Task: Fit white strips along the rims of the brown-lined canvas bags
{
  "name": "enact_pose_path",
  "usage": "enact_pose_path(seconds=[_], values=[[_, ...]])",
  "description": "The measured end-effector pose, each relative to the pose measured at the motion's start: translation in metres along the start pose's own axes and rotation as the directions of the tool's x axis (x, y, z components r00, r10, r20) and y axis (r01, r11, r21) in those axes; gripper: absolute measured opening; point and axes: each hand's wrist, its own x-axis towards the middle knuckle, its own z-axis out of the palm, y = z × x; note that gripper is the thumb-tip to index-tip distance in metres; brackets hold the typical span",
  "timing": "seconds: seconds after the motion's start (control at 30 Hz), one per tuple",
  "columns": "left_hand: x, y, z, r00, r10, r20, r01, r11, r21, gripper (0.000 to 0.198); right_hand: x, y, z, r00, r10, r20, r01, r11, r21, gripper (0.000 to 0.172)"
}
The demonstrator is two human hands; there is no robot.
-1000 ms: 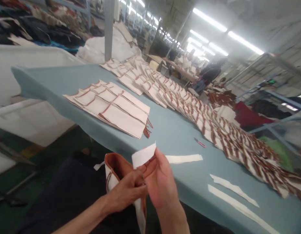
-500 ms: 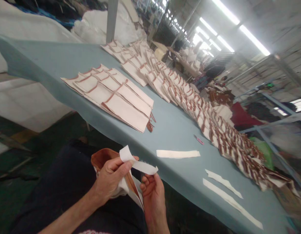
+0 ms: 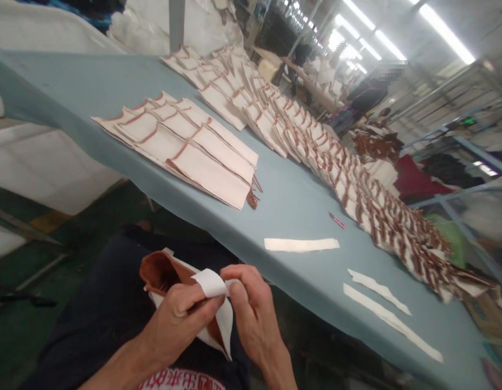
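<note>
My left hand [image 3: 186, 317] pinches a short white strip [image 3: 210, 283] between thumb and fingers. At the strip's right end, my right hand [image 3: 253, 309] closes on it too, thumb against fingers, so the strip bends between both hands. Below them on my lap lies a white fabric bag [image 3: 222, 319] with a brown lining, its mouth gaping to the left. My left hand overlaps the bag and hides part of it. The strip's far end is covered by my right fingers.
A table [image 3: 291, 211] with a blue-green cover runs diagonally ahead. On it lie a stack of cream pieces with brown edges [image 3: 218, 168], a long overlapping row of similar pieces [image 3: 316, 151], white strips [image 3: 302, 245] and pink-handled snips [image 3: 338, 220]. A person stands far back.
My right hand has turned over and come up and left, closing on the strip near my left fingers. The strip's free length between the hands is shorter. The view has shifted slightly.
</note>
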Motion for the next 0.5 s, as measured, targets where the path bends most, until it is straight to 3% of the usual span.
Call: enact_pose_path(seconds=[0.23, 0.5], values=[[-0.014, -0.004, 0.002, 1.0, -0.005, 0.016, 0.006, 0.999, -0.054, 0.034, 0.014, -0.029, 0.038, 0.989, 0.088, 0.123, -0.105, 0.985, 0.137, 0.027], [-0.016, -0.001, 0.002, 0.997, -0.071, 0.007, 0.072, 0.995, -0.066, 0.042, 0.01, -0.034, 0.041, 0.981, 0.117, 0.156, -0.163, 0.932, 0.324, 0.03]])
